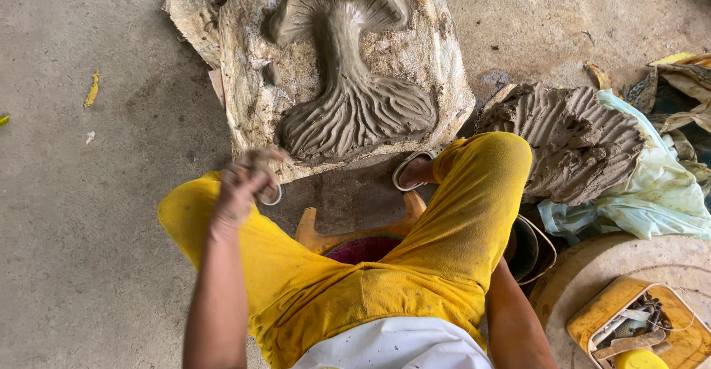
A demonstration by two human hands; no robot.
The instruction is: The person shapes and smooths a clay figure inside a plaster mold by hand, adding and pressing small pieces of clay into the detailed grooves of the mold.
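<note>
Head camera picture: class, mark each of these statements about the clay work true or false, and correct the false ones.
1. The clay relief is shaped like a mushroom. True.
2. The left hand is raised over the left knee, by the slab's edge. True.
3. The trousers are blue. False: they are yellow.
4. The lump of grooved clay lies to the person's left. False: it lies to the right, on plastic sheeting.
5. The right hand rests on the relief. False: it is out of view.

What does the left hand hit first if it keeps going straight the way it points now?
Probably the near edge of the stone slab carrying the clay tree relief. The left hand, blurred and clay-smeared, points up-frame toward it. Depth is unclear; it may be above the slab's rim.
</note>
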